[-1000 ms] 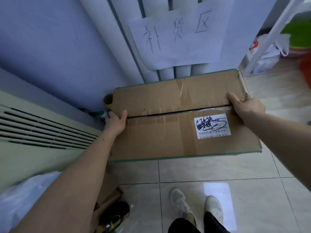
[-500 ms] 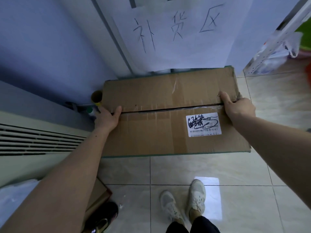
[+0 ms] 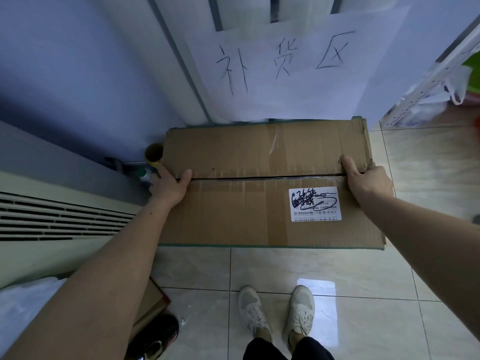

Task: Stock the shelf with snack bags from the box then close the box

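A closed cardboard box (image 3: 259,193) sits against the base of a white radiator (image 3: 181,74), its two top flaps folded flat and meeting along a dark seam that runs left to right across the lid. The left hand (image 3: 170,187) grips the left end of the box at that seam, the thumb lying over the top and pointing along the seam while the fingers curl down over the side, mostly hidden. The right hand (image 3: 366,183) grips the right end at the same seam, thumb pressed on the far flap near its torn corner, fingers wrapped round the edge out of sight. A white shipping label (image 3: 314,203) with black scribble over it is stuck on the near flap, close to the right hand. Whether the box rests on the tiled floor (image 3: 337,268) or is held just above it cannot be told. A sheet of paper (image 3: 285,68) with handwritten characters hangs on the radiator above the box. Just left of the box stands a cardboard tube (image 3: 153,158), and further left a beige unit with vent slots (image 3: 52,219). At the right edge a white perforated shelf post (image 3: 426,81) slants upward with plastic bags (image 3: 457,81) beside it. The person's pale sneakers (image 3: 275,310) stand on the tiles below the box.
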